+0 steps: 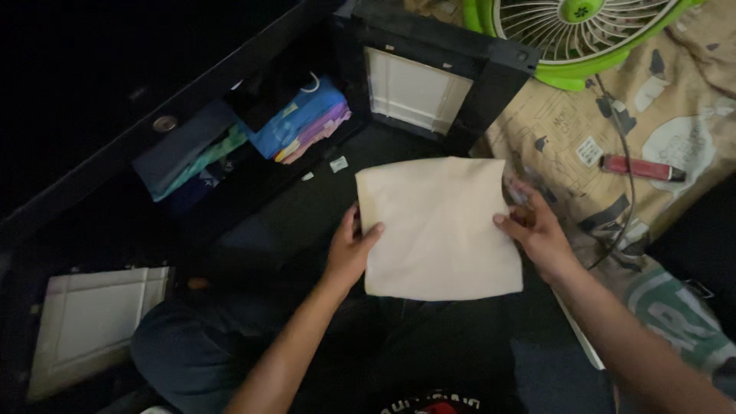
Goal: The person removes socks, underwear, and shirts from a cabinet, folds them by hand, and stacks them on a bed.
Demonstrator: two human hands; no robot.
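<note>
Between both hands, cloth (438, 228) held flat: left hand (349, 249) and right hand (537, 230) pinch opposite edges. Judged light, soft, limp; grip edges.

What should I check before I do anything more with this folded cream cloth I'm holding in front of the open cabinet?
1. Left hand grips the folded cream cloth at its left edge: ok.
2. Right hand grips its right edge: ok.
3. Cloth folded flat, edges even: ok.
4. Room left in the cabinet compartment beside the folded blue clothes: cannot tell, too dark.
5. Cabinet door swung open: ok.
6. Black cable from the green fan apart from the right hand: ok; red tube also apart.
</note>
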